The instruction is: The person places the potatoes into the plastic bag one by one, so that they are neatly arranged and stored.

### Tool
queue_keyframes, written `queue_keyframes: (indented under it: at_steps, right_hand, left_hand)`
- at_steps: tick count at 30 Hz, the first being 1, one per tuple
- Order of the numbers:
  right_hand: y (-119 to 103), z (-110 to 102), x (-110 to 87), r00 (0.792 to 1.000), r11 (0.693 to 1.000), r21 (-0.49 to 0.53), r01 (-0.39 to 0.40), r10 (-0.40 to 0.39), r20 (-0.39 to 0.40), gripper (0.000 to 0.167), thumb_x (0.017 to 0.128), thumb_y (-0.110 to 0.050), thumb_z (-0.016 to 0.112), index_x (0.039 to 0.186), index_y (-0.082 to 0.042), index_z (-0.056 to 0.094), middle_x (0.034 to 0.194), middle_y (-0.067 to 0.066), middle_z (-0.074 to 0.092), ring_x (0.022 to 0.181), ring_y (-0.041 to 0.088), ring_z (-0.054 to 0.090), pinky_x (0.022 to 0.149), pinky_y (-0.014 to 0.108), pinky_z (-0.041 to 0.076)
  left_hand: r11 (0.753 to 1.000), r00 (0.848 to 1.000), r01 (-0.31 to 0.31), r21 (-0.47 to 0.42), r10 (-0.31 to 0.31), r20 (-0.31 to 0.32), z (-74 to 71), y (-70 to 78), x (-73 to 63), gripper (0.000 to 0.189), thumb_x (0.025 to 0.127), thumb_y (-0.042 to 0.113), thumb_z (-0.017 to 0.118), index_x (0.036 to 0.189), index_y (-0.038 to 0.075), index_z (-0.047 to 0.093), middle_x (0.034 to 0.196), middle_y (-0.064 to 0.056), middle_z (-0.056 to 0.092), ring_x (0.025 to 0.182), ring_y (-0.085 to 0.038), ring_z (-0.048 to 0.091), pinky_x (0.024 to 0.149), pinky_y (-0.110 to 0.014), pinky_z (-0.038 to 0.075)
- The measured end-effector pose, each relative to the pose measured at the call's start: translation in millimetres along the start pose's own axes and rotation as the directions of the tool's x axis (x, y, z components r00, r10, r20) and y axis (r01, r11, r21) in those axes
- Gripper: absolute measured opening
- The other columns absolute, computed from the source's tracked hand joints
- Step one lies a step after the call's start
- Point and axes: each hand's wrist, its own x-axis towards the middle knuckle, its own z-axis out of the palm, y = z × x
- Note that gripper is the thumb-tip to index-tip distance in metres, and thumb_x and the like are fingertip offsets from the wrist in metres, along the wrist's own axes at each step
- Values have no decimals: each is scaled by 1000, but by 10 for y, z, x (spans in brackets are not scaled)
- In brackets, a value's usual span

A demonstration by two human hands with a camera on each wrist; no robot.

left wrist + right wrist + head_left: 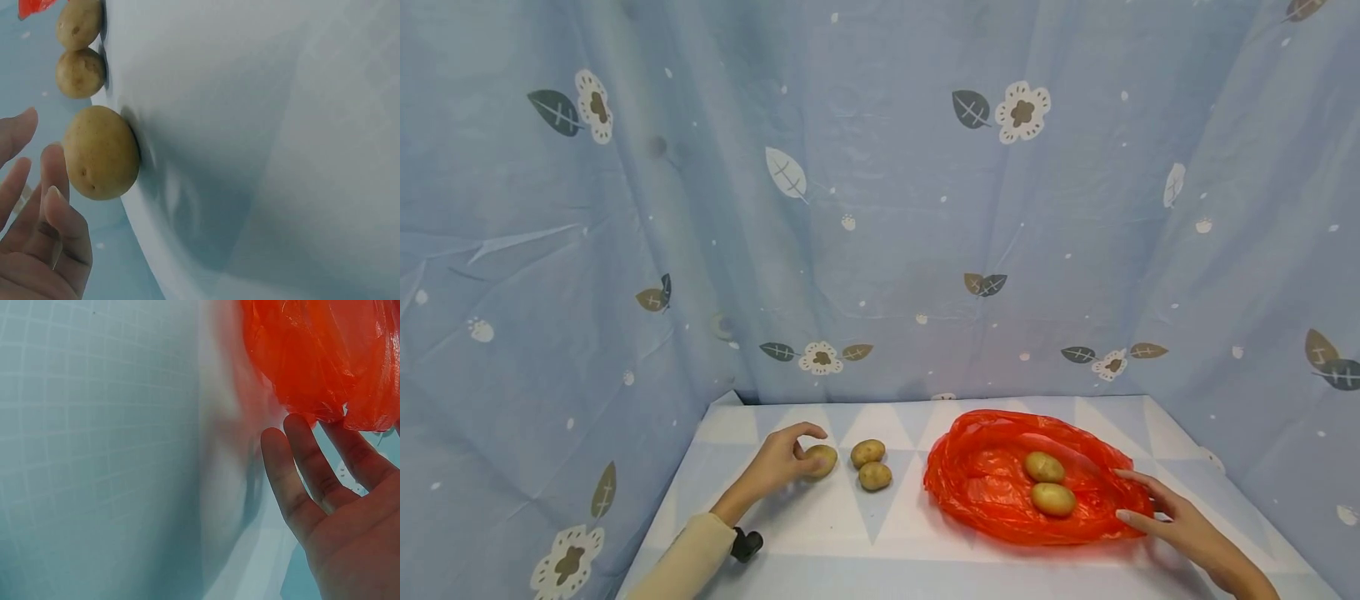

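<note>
My left hand point(780, 460) is beside the nearest potato point(822, 461) on the table's left half, its thumb and fingers parted around one side. In the left wrist view that potato point(102, 153) rests on the cloth, fingertips right at its skin. Two more potatoes, one behind point(868, 452) and one in front point(875, 477), lie just to the right. A red plastic bag point(977, 500) is spread wide with two potatoes inside, one farther point(1044, 467) and one nearer point(1053, 499). At its right rim is my right hand point(1180, 523), thumb and forefinger over the edge, other fingers extended against the outside.
A white and pale-blue patterned cloth point(820, 575) covers the table. Blue curtains point(880, 250) with flowers and leaves hang behind and at both sides. A small black device point(747, 545) sits at the left wrist, by the cream sleeve point(692, 557).
</note>
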Motion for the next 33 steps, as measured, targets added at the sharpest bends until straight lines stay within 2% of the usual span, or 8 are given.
queue_keyframes:
  at_steps: [7, 13, 16, 20, 24, 28, 33]
  right_hand:
    - [-2, -6, 1, 1000, 1000, 6, -18, 18, 24, 88, 98, -50, 66, 161, -5, 24, 158, 36, 23, 129, 52, 43, 89, 59, 55]
    - [-12, -8, -8, 1000, 1000, 13, -11, 10, 21, 89, 97, -50, 65, 161, -5, 24, 158, 35, 24, 128, 49, 45, 89, 57, 56]
    - [-18, -8, -18, 1000, 1000, 30, -4, 3, 24, 88, 98, -49, 66, 161, -5, 24, 158, 35, 24, 127, 47, 46, 89, 55, 56]
    - [-19, 1, -22, 1000, 999, 40, 3, -4, 25, 87, 98, -48, 66, 161, -4, 24, 158, 35, 23, 129, 51, 44, 89, 56, 56]
    - [-17, 15, -10, 1000, 1000, 28, 0, 0, 17, 88, 97, -49, 66, 160, -4, 24, 158, 36, 24, 127, 47, 49, 90, 54, 56]
    - [-33, 28, -7, 1000, 1000, 22, -5, 5, 5, 88, 96, -50, 68, 160, -5, 26, 157, 36, 26, 121, 39, 54, 89, 52, 57]
    - [-58, 28, -19, 1000, 1000, 30, -6, 5, 8, 88, 96, -49, 68, 160, -5, 26, 157, 36, 25, 122, 40, 54, 89, 53, 57]
  left_hand:
    - [1000, 1000, 1, 22, -1, -17, 7, -69, 41, 39, 81, 11, 88, 116, 11, 71, 105, -8, 69, 58, -14, 51, 51, -29, 46]
    - [998, 998, 55, 40, -54, -15, 9, -125, 77, 42, 79, 12, 90, 116, 12, 72, 107, -6, 69, 57, -15, 50, 51, -29, 45]
    - [996, 997, 79, 43, -79, -6, 4, -134, 94, 44, 78, 15, 91, 116, 11, 72, 113, -6, 70, 65, -16, 51, 59, -30, 46]
    - [990, 990, 137, 41, -138, 20, 5, -142, 94, 46, 77, 20, 92, 117, 11, 72, 113, -4, 70, 77, -18, 53, 67, -34, 47]
    - [984, 983, 176, 26, -177, 51, 11, -184, 84, 45, 76, 22, 93, 115, 14, 71, 110, -3, 67, 78, -20, 54, 63, -35, 49]
    - [983, 980, 183, 8, -183, 80, 9, -237, 82, 48, 74, 21, 94, 116, 18, 70, 112, -6, 66, 71, -20, 57, 58, -35, 50]
    - [982, 977, 187, 13, -187, 103, 12, -276, 97, 52, 73, 23, 95, 118, 19, 69, 116, -7, 66, 69, -20, 57, 58, -35, 50]
